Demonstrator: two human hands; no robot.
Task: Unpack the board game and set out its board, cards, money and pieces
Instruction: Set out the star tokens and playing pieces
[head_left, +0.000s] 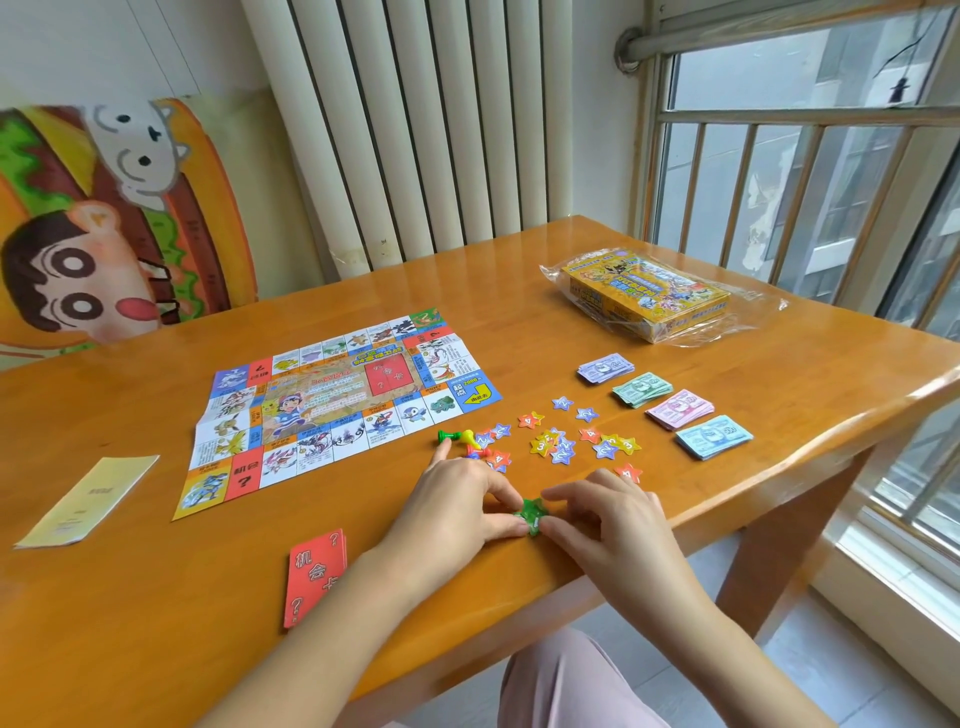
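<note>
The paper game board (332, 410) lies unfolded on the wooden table (727, 499). A red card stack (314, 577) sits near the front edge. Several money piles lie at the right: purple (605, 368), green (641, 389), pink (679, 409) and blue (712, 436). Star tokens (563, 441) in blue, yellow and red are scattered beside pawns (460, 439). My left hand (462, 499) and my right hand (613, 514) both pinch a small stack of green star tokens (532, 512) between their fingertips, low on the table.
The yellow game box (644, 293) rests on clear plastic wrap at the back right. A pale yellow leaflet (88, 499) lies at the left. A cartoon cushion leans at the back left. The table's right edge runs by a window.
</note>
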